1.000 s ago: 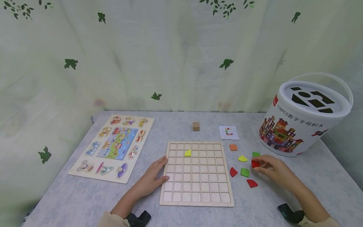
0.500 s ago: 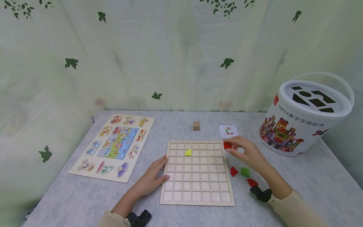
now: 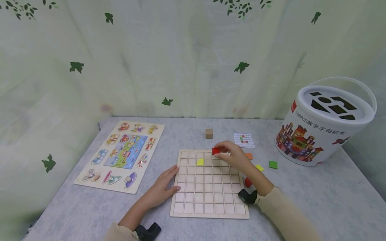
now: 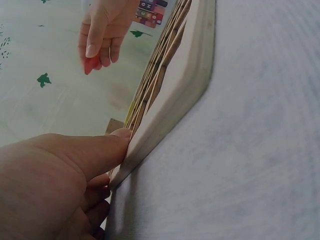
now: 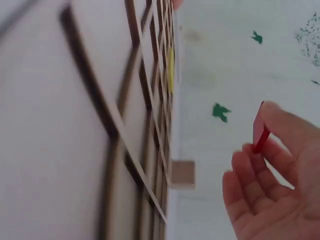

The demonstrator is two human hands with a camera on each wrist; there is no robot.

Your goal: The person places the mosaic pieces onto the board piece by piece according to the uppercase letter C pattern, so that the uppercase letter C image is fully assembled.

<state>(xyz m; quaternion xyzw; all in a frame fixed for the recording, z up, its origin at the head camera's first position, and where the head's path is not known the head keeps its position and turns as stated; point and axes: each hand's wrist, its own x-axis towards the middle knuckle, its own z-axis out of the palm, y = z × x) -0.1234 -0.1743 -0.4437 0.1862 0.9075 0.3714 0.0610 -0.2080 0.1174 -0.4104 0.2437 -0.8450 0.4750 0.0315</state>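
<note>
A red square tile [image 3: 215, 151] is pinched between the thumb and fingers of my right hand [image 3: 233, 154]. It is held above the upper part of a wooden grid board [image 3: 194, 215], apart from the surface in the right wrist view. My left hand [image 3: 161, 185] rests against the board's left edge, its thumb [image 4: 107, 152] touching the rim and its fingers extended along the side. One yellow tile [image 3: 200, 162] with a curved side lies in a cell near the board's top. The right forearm hides part of the board's right side.
Right of the board lie an orange tile [image 3: 249, 156], a yellow tile [image 3: 259, 167], a green tile [image 3: 273, 164] and a partly hidden red tile [image 3: 248, 182]. Behind are a wooden cube [image 3: 209, 134], a pattern card [image 3: 244, 140] and a white bucket [image 3: 307, 144]. A knob puzzle [image 3: 120, 157] lies left.
My right hand picked up the red square tile from the right-hand group and carried it left over the board's upper part. The left hand stayed on the board's edge.
</note>
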